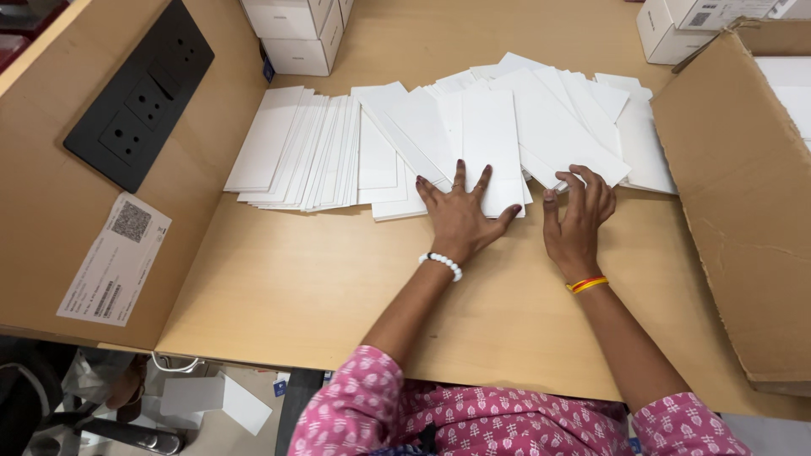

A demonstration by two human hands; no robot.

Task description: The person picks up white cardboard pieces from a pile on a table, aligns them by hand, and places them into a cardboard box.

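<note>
A long spread of white flat cards (338, 152) lies fanned across the wooden table (304, 287), overlapping from left to right. My left hand (460, 215) rests flat with fingers apart on the near edge of the middle cards. Beside it, my right hand (579, 215) curls its fingers over the near edge of the right-hand cards (557, 127), with the thumb beneath their edge. A white bead bracelet is on the left wrist and a red and yellow band on the right.
A large open cardboard box (743, 194) stands at the right. White small boxes (296, 29) are stacked at the back, more (676, 25) at the back right. On the left partition sit a black socket panel (144, 93) and a paper label (114, 262).
</note>
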